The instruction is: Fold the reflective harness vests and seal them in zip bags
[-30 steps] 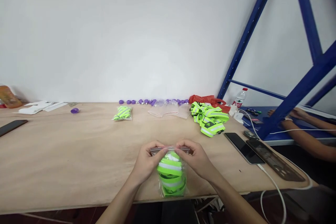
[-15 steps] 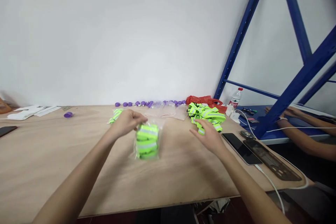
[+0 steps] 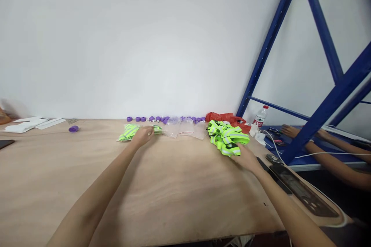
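Far back on the worktop point(image 3: 174, 185), the left hand point(image 3: 142, 136) seems pinching a bagged green band point(image 3: 157, 128), fingers mostly hidden; the right hand point(image 3: 245, 157) touches loose bands point(image 3: 227, 136), its grip unclear

L hand point(image 3: 143, 136) covers most of the bagged band point(image 3: 157, 129); grip unclear. R hand point(image 3: 245, 157) fingertips hidden under the band pile point(image 3: 227, 137). Phone point(image 3: 3, 143) cut by left edge. Bottle point(image 3: 260, 116) label too small to read
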### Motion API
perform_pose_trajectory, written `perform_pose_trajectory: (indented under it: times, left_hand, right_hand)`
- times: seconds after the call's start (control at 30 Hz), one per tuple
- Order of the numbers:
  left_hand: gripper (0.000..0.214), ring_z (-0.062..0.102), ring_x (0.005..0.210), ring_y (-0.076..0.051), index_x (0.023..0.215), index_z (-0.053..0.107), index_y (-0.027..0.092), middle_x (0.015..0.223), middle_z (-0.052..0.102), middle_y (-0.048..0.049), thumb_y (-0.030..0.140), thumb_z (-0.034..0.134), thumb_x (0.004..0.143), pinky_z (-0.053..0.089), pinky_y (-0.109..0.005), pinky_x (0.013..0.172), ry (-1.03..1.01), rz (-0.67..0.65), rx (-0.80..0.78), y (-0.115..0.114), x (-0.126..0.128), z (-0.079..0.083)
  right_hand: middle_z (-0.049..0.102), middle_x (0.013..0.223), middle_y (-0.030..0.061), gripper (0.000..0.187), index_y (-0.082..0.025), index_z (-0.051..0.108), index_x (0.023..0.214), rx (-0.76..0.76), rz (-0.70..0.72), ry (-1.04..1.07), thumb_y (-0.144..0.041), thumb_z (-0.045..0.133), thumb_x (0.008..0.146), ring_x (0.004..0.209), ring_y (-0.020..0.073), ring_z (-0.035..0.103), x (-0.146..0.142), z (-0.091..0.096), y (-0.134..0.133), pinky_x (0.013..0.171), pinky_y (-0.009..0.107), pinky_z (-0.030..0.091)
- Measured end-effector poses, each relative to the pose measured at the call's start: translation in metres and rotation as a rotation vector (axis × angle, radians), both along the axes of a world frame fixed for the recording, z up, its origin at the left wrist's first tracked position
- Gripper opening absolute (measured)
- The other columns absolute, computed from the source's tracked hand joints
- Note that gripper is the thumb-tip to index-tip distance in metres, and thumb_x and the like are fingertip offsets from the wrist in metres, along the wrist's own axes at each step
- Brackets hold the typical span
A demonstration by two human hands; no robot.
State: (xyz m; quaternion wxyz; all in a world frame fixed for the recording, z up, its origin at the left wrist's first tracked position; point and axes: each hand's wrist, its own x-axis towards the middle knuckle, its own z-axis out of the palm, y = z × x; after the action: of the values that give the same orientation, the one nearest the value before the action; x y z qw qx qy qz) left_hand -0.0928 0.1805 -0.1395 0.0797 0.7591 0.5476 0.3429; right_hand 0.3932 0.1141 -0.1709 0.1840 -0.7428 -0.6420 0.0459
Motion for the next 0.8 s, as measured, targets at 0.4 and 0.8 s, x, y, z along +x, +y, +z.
perform_pose_trajectory:
  times: [0.4,0.8]
  left_hand:
    - [0.071,0.052,0.135,-0.027,0.149,0.041,0.019,0.15,0.051,-0.0122,0.049,0.064,0.088,0.043,-0.037,0.11,-0.164,-0.46,0.015,-0.086,0.108,0.05]
    - [0.021,0.062,0.079,-0.017,0.098,0.062,0.018,0.086,0.069,-0.001,0.015,0.051,0.08,0.046,-0.027,0.071,-0.44,-0.494,0.013,-0.153,0.095,0.11]
  right_hand:
    - [0.075,0.107,0.0074,0.056,-0.02,0.069,0.113,0.192,0.417,0.736,-0.054,0.081,0.069,0.095,0.0294,0.068,-0.061,0.111,-0.074,0.077,0.035,0.054]
    - [0.071,0.094,0.0085,0.04,-0.019,0.071,0.08,0.042,0.582,0.986,-0.06,0.073,0.078,0.083,0.0227,0.064,-0.098,0.12,-0.103,0.072,0.034,0.056]
